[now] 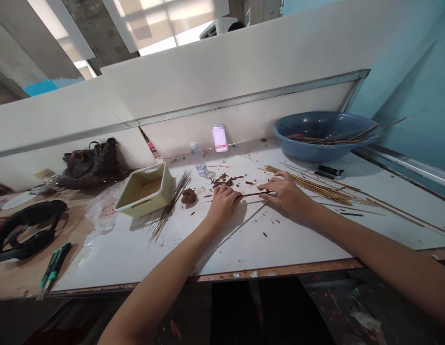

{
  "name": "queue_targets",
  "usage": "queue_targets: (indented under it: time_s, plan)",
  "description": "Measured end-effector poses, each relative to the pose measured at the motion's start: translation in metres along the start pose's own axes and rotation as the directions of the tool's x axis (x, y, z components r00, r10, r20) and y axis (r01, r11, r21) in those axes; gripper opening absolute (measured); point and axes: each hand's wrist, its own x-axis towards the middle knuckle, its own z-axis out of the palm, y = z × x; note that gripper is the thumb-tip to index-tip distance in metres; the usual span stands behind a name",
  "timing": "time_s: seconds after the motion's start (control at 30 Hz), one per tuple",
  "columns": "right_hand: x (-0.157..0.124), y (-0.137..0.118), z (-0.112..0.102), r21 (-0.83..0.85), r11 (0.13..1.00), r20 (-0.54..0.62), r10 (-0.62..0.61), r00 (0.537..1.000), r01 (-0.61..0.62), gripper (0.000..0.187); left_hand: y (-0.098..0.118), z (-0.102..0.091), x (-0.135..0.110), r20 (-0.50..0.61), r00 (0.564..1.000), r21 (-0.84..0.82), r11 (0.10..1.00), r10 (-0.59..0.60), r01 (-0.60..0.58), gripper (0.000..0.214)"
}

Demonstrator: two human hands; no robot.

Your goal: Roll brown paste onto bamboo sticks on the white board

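Observation:
Between my two hands a thin brown stick (251, 194) lies nearly level, just above or on the white work surface (222, 249). My left hand (224, 203) is closed over its left end, fingers bent down. At the other end, my right hand (285, 196) pinches the stick between thumb and fingertips; a small dark and pale bit at those fingertips is too small to make out. Brown crumbs and broken pieces (224, 180) are scattered just beyond my left hand. A lump of brown dough-like paste (189, 197) sits to its left. Right of my right hand lies a bundle of thin tan sticks (323, 188).
A blue basin (316, 149) holding sticks stands at back right. A pale green plastic bin (143, 203), another stick bundle (171, 206) and a water bottle (199, 160) are left. Farther left are a handbag (91, 167), black headgear (30, 227) and green-handled tools (55, 266).

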Motion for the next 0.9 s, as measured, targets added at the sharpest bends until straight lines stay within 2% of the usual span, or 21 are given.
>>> queue_targets:
  time_s: [0.2,0.43,0.6,0.73,0.9]
  plan:
    - [0.0005,-0.0005,0.0067,0.013,0.999,-0.001,-0.038,0.999,0.038,0.025,0.0016,0.0014,-0.0003,-0.001,1.0,-0.013,1.0,-0.001,0.001,0.018]
    - [-0.0001,-0.0018,0.0049,-0.007,0.998,0.009,-0.061,0.998,0.061,0.026,0.0014,-0.0003,0.0001,0.009,1.0,-0.016,1.0,-0.01,0.01,0.021]
    - [0.0007,-0.0066,0.0063,-0.108,0.99,0.026,-0.091,0.996,0.093,0.027,0.0046,-0.0038,0.0011,0.042,0.998,0.064,0.997,0.042,-0.045,0.025]
    - [0.0008,-0.0065,0.0092,-0.113,0.988,0.06,-0.096,0.994,0.102,0.025,0.0072,-0.0042,0.0018,0.064,0.995,0.102,0.992,0.074,-0.08,0.028]
    - [0.0011,-0.005,0.01,-0.105,0.989,0.07,-0.098,0.993,0.105,0.036,0.0073,-0.0038,0.002,0.075,0.995,0.093,0.993,0.066,-0.073,0.029]
